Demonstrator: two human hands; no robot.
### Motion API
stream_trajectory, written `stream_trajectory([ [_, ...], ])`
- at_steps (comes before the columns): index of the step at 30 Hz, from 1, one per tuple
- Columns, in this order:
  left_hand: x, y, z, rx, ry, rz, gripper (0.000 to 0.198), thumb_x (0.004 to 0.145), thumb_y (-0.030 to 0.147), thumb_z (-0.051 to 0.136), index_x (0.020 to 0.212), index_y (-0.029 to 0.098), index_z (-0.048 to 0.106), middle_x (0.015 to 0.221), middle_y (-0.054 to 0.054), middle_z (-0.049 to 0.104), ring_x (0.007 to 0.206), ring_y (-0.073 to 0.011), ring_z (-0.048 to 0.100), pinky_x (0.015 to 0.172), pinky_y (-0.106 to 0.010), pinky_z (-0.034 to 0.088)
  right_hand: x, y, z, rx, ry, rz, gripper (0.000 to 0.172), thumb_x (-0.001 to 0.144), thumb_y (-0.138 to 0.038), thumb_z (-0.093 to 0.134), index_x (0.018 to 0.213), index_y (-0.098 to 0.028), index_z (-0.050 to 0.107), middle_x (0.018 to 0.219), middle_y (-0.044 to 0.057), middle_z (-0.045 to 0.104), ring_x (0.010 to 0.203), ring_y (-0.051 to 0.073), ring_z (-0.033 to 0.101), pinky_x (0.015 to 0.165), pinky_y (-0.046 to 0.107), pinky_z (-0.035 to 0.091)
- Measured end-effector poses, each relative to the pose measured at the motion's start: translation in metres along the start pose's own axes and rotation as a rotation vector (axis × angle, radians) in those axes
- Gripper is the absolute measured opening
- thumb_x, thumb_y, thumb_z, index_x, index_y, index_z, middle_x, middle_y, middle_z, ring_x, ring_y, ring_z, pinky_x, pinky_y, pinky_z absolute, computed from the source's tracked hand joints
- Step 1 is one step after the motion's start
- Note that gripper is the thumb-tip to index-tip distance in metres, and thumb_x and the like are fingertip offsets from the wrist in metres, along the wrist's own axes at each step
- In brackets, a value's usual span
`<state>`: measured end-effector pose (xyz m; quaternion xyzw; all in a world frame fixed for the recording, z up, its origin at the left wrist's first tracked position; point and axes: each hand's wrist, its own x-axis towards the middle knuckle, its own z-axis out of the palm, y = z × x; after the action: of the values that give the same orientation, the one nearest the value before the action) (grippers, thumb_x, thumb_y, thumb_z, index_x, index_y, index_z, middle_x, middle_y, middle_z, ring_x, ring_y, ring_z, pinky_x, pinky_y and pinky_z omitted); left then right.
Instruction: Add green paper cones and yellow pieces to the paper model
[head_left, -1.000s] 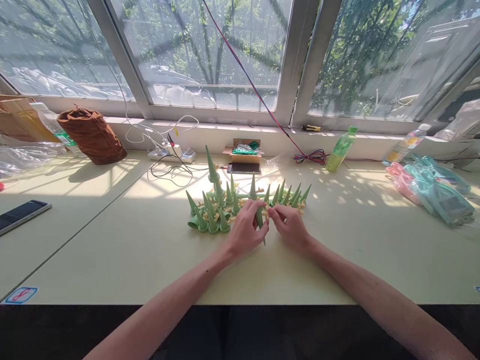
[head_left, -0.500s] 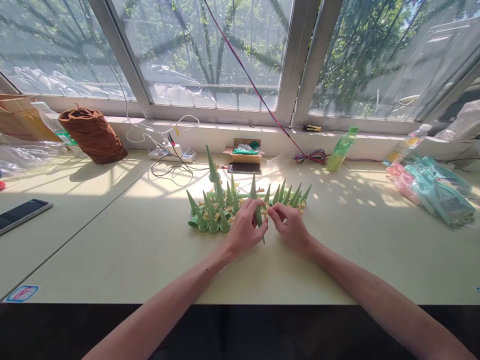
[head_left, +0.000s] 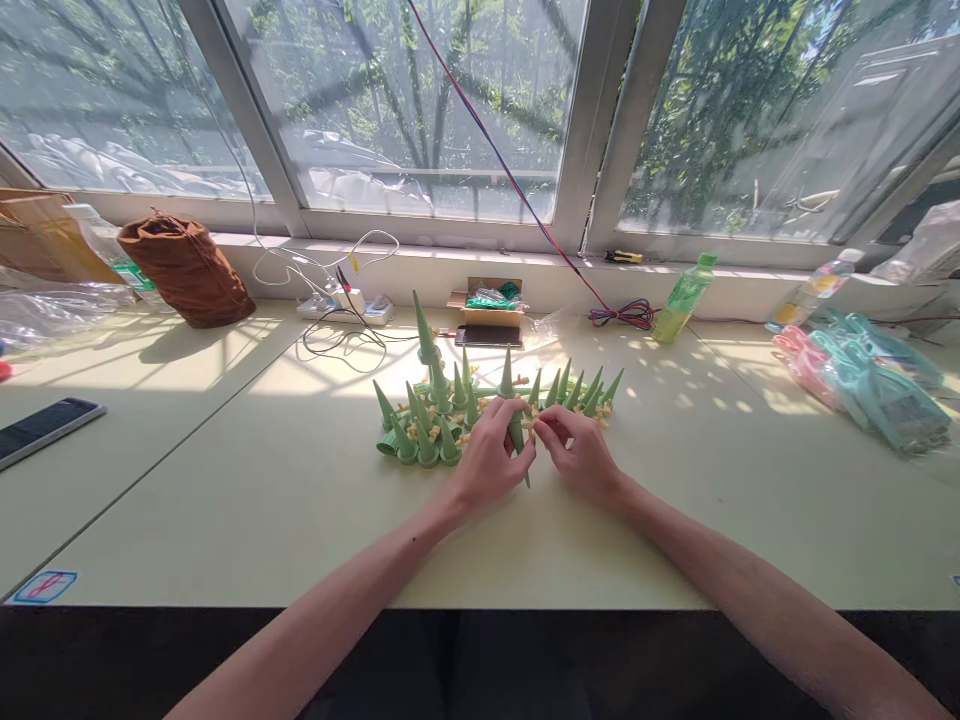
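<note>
My left hand (head_left: 491, 455) is closed on a green cone (head_left: 517, 432), whose tip points down toward the table. Beside it, my right hand (head_left: 581, 450) pinches at a small pale yellow piece (head_left: 529, 424) that touches the cone's side; the fingertips partly hide it. Several upright green cones (head_left: 427, 447) stand in a cluster to the left of my hands, with small yellow pieces among them. A taller stacked cone (head_left: 422, 330) rises at the back of that cluster. More green cones (head_left: 591, 388) stand in a row behind my right hand.
Behind the cones are a small open box (head_left: 491, 315) and a dark phone (head_left: 487, 336). A brown pouch (head_left: 187, 270), cables and a power strip (head_left: 345, 308) lie back left. At right are a green bottle (head_left: 684, 298) and bagged items (head_left: 877, 380). Another phone (head_left: 46, 428) lies far left.
My right hand's fingers have shifted very slightly at the small yellow piece. My left hand and the cone remain in place.
</note>
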<state>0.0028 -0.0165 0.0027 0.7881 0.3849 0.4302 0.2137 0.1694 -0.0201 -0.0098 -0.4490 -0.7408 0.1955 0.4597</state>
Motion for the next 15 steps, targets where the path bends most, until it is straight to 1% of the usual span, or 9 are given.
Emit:
stream_trajectory([
  [4, -0.0014, 0.0009, 0.0008, -0.007, -0.021, 0.004, 0.029, 0.080, 0.014, 0.058, 0.109, 0.019, 0.053, 0.093, -0.001, 0.052, 0.053, -0.0052, 0.045, 0.051, -0.021, 0.040, 0.0009, 0.0044, 0.0004, -0.053, 0.011, -0.017, 0.035, 0.096, -0.034, 0.045, 0.065, -0.018, 0.047, 0.055, -0.004, 0.041, 0.050, 0.009, 0.034, 0.050, 0.024, 0.027],
  [7, -0.0019, 0.0013, 0.0016, -0.009, -0.024, 0.006, 0.030, 0.080, 0.013, 0.059, 0.109, 0.019, 0.053, 0.093, -0.002, 0.053, 0.053, -0.0052, 0.045, 0.052, -0.021, 0.041, 0.0010, 0.0069, 0.0007, -0.075, 0.017, -0.020, 0.041, 0.097, -0.037, 0.043, 0.060, -0.018, 0.043, 0.052, -0.005, 0.035, 0.048, 0.009, 0.029, 0.048, 0.025, 0.024],
  [10, -0.0011, 0.0014, 0.0014, -0.011, -0.020, -0.003, 0.028, 0.081, 0.015, 0.059, 0.108, 0.019, 0.053, 0.093, -0.001, 0.052, 0.053, -0.0050, 0.045, 0.052, -0.021, 0.041, 0.0006, 0.0063, 0.0003, -0.060, 0.020, 0.000, 0.038, 0.098, -0.038, 0.043, 0.066, -0.018, 0.050, 0.052, -0.005, 0.040, 0.047, 0.009, 0.034, 0.049, 0.024, 0.027],
  [13, 0.0006, 0.0010, 0.0007, -0.008, 0.000, -0.014, 0.027, 0.081, 0.016, 0.058, 0.108, 0.019, 0.053, 0.093, -0.001, 0.053, 0.052, -0.0046, 0.044, 0.051, -0.021, 0.040, -0.0003, 0.0040, 0.0000, -0.010, -0.004, 0.020, 0.026, 0.096, -0.039, 0.046, 0.086, -0.018, 0.058, 0.058, -0.003, 0.053, 0.050, 0.010, 0.044, 0.050, 0.023, 0.033],
  [15, 0.0014, 0.0008, 0.0004, -0.004, 0.013, -0.014, 0.027, 0.082, 0.016, 0.057, 0.108, 0.019, 0.053, 0.093, -0.002, 0.053, 0.052, -0.0049, 0.044, 0.051, -0.021, 0.040, -0.0009, 0.0028, 0.0004, 0.020, -0.029, 0.013, 0.022, 0.095, -0.038, 0.049, 0.096, -0.018, 0.058, 0.064, -0.001, 0.058, 0.052, 0.011, 0.049, 0.051, 0.023, 0.036],
])
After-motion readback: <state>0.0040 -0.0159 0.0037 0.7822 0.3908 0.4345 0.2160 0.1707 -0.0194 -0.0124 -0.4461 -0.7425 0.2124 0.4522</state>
